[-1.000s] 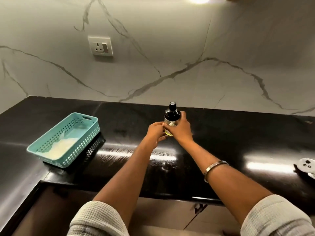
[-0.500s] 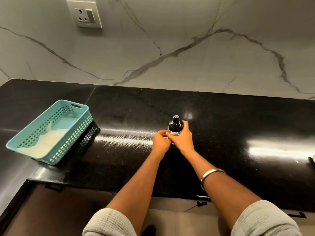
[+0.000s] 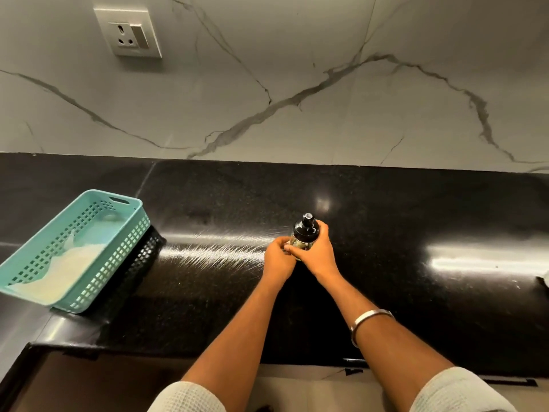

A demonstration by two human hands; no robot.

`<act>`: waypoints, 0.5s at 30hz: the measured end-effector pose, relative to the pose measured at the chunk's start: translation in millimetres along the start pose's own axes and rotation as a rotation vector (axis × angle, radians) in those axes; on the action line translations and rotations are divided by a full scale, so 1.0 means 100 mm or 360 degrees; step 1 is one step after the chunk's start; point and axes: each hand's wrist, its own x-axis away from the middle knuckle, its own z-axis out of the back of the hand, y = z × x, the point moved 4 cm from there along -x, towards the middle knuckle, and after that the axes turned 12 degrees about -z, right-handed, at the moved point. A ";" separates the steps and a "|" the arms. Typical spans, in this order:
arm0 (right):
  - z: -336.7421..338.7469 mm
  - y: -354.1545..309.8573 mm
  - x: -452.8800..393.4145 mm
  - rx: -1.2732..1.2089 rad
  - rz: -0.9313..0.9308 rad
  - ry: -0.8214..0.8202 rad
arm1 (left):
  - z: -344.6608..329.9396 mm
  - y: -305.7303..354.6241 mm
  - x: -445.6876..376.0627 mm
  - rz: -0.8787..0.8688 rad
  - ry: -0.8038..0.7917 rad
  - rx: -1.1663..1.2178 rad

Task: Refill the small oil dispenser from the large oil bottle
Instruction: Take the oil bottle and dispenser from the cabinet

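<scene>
Right hand (image 3: 316, 251) grips the oil dispenser (image 3: 304, 233) below its black cap; left hand (image 3: 277, 257) pinches its base: brace low, twist the cap above the fingers.

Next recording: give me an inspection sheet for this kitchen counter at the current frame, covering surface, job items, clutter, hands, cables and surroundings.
Surface: black countertop, glossy, with light glare and fine streaks left of the hands.
Job's things: small oil dispenser, black pump top on, upright, held between both hands; large oil bottle not seen.
Clutter: teal basket at the left end, something pale lying inside; a pale object cut off at the right edge, cannot tell what.
Hands: left hand grips the dispenser's lower body; right hand wraps round it below the cap, metal bangle on that wrist.
Cables: nothing seen.
Surroundings: marble-look wall with a wall socket, nothing plugged in.
</scene>
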 end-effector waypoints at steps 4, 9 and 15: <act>0.17 -0.24 0.17 -0.0023 0.0112 -0.0018 | 0.13 0.23 0.05 -0.0056 0.0167 -0.0111; 0.54 -0.80 0.46 -0.0068 0.0397 0.0190 | 0.29 0.83 0.21 -0.0203 0.0385 0.0026; 0.84 -1.63 0.93 -0.0049 0.0818 0.0316 | 0.45 1.65 0.53 -0.0378 0.0512 0.0255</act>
